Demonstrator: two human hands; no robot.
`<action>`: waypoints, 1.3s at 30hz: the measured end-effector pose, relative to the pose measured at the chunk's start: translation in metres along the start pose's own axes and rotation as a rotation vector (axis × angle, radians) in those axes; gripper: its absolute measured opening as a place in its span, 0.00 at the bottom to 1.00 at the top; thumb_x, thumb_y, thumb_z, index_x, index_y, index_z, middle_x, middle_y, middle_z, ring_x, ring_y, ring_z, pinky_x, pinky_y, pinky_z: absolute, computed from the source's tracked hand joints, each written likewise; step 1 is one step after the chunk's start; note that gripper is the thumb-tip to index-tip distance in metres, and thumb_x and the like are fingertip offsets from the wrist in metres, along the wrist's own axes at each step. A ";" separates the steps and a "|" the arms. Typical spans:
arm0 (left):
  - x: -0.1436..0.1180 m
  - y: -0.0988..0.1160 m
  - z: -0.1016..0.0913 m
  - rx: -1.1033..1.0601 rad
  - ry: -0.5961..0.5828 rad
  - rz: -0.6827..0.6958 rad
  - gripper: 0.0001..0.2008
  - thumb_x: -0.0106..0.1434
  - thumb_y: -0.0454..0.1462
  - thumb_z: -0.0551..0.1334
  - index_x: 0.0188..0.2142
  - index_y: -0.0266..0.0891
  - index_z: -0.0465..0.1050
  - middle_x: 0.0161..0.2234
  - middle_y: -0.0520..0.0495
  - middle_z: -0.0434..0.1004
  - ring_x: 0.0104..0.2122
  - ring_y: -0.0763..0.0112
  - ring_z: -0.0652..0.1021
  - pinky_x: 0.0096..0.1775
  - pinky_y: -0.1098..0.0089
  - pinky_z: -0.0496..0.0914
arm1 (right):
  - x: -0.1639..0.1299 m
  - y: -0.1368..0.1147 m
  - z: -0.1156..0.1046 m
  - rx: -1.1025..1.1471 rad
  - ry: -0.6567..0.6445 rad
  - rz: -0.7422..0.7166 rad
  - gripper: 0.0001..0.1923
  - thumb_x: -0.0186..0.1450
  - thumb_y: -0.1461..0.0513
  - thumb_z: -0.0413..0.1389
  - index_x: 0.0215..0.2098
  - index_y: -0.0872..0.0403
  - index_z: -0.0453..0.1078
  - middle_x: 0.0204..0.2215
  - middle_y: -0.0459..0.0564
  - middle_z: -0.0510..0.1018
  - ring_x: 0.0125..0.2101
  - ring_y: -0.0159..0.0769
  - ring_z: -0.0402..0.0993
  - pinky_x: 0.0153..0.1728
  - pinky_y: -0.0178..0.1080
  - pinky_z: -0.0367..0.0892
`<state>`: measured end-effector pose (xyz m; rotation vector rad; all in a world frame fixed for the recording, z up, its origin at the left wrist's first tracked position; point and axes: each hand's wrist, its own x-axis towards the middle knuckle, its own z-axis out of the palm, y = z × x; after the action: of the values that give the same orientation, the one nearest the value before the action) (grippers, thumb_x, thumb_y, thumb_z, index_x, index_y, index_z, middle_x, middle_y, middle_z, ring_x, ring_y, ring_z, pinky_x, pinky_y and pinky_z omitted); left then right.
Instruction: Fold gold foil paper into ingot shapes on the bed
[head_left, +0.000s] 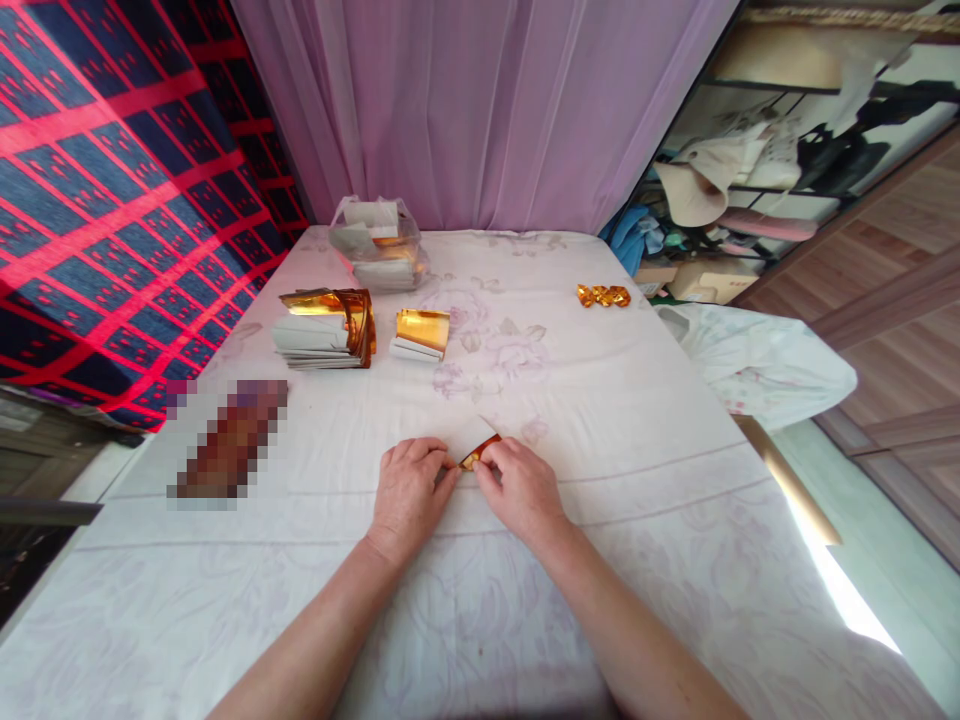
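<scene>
Near the middle of the table, my left hand (414,488) and my right hand (523,486) meet over a small sheet of gold foil paper (480,450). It is partly folded, with a white side and a shiny gold side showing. The fingers and thumb of each hand pinch an edge of it. Beyond the hands lies a small stack of gold foil sheets (421,334). Left of that stands a larger pile of the same sheets (322,330). Folded gold foil pieces (603,296) sit in a short row at the far right.
A clear plastic bag of foil paper (377,245) stands at the table's back left. A blurred-out, pixelated item (232,440) lies on the left. The floral tablecloth (637,400) covers the table. A white bag (772,360) and a shoe shelf (765,190) are on the right.
</scene>
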<state>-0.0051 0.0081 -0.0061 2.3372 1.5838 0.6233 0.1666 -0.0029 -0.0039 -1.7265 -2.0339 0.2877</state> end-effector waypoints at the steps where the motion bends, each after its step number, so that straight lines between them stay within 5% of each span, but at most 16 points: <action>1: 0.000 0.000 0.000 0.000 -0.001 0.000 0.06 0.64 0.38 0.60 0.32 0.42 0.75 0.41 0.47 0.77 0.43 0.60 0.74 0.43 0.57 0.66 | 0.000 0.000 0.000 0.005 -0.001 0.000 0.06 0.64 0.62 0.54 0.28 0.51 0.68 0.28 0.46 0.75 0.31 0.34 0.71 0.32 0.35 0.59; 39: -0.001 -0.002 0.000 -0.044 0.009 -0.004 0.02 0.62 0.35 0.63 0.33 0.42 0.75 0.41 0.49 0.78 0.42 0.62 0.74 0.44 0.59 0.64 | -0.001 0.001 0.003 -0.039 0.010 0.014 0.07 0.64 0.62 0.55 0.27 0.52 0.68 0.28 0.46 0.74 0.29 0.33 0.70 0.31 0.35 0.57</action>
<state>-0.0069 0.0076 -0.0068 2.3022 1.5623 0.6618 0.1660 -0.0031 -0.0070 -1.7623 -2.0339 0.2448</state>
